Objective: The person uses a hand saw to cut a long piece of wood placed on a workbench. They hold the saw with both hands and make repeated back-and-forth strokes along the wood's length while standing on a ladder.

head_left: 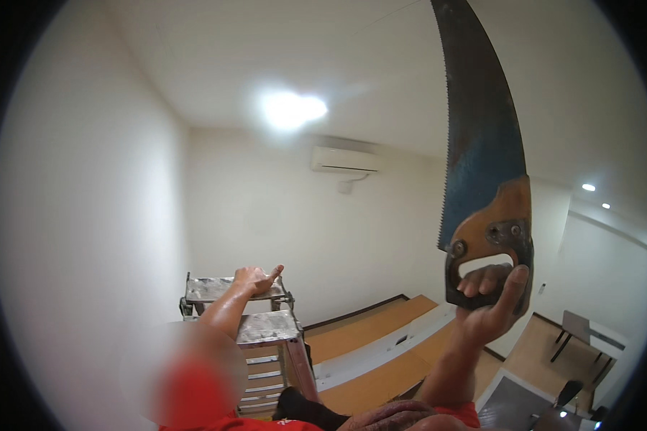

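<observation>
- I had the saw (482, 158) upright, right of the stepladder (269, 327), the right hand (491, 316) clamped on its handle (497, 212); steady, firm pressure seemed best.
- The left hand (254, 278) rested atop the stepladder; whether it gripped, I couldn't tell.

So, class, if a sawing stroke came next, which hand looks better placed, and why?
Probably the right hand: its fingers hold the handsaw by its handle. The left hand rests atop the stepladder, apart from the handsaw.

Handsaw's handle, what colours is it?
The handsaw's handle is orange-brown and blackish; the head view shows it best.
</observation>
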